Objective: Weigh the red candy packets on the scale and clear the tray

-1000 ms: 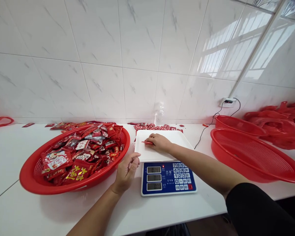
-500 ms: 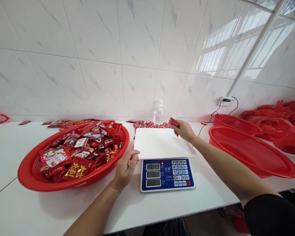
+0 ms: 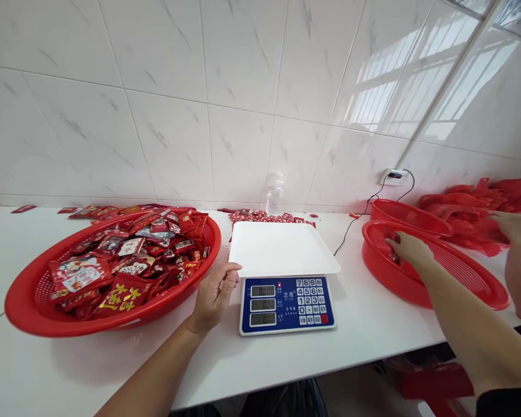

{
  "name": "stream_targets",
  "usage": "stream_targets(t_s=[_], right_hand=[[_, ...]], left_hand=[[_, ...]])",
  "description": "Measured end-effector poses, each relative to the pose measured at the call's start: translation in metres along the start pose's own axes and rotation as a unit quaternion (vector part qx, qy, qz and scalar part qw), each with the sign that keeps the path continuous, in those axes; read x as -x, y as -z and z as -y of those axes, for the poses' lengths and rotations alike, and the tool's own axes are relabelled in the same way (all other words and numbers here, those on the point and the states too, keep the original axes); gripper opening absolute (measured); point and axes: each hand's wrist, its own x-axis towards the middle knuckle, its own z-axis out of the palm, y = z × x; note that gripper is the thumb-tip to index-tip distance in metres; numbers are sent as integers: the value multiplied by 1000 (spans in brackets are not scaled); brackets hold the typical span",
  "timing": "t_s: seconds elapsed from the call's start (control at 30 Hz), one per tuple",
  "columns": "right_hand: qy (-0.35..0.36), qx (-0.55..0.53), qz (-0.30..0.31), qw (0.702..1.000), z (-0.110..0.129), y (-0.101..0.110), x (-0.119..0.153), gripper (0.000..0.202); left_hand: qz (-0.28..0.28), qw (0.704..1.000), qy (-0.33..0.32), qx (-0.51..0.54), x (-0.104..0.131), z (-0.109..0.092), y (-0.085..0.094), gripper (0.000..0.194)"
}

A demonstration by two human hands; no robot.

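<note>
The one camera rides on the worker's head, facing forward and tipped down across the white desk (image 3: 286,360) to the marbled tile wall (image 3: 243,58). It's close: the forearms (image 3: 156,370) enter low, the price-computing scale (image 3: 284,252) sits near the middle.

Clr bottle (image 3: 275,200) nr wall (image 3: 243,145), outlet (image 3: 385,181) w/ blk plug (image 3: 395,175), red bags (image 3: 454,204) far R.

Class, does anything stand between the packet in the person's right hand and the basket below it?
Nothing visible does. The right hand holds the red packet at the left end of the red basket; the hand hides part of the inside.
</note>
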Motion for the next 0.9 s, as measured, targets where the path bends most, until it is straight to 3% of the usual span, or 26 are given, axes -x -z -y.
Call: stream_targets(t_s=[0.13, 0.23, 0.37, 0.5, 0.57, 0.67, 0.77, 0.83, 0.9], right_hand=[[-55, 38, 93, 993, -5, -11, 3, 50], [-31, 35, 116, 992, 20, -26, 2, 58], [73, -45, 98, 991, 104, -39, 24, 59], [184, -238, 43, 953, 212, -37, 86, 56], [226, -291, 33, 929, 251, -33, 119, 54], [272, -341, 3, 900, 279, -27, 154, 47], [302, -389, -28, 870, 281, -23, 169, 40], [304, -415, -35, 857, 276, -22, 172, 36], [298, -435, -30, 849, 271, -21, 174, 34]], left_hand=[[0, 1000, 5, 1, 2, -1, -1, 21], [-2, 1000, 6, 3, 4, 0, -2, 22], [-11, 1000, 6, 2, 5, -1, -5, 24], [-4, 1000, 18, -13, -1, -22, -1, 25], [29, 997, 29, -57, -8, -39, 10, 24], [102, 979, 36, -172, -24, -60, 39, 24], [153, 945, 80, -277, -41, -62, 78, 26], [194, 913, 153, -325, -49, -52, 101, 27], [259, 858, 249, -367, -55, -37, 118, 32]])
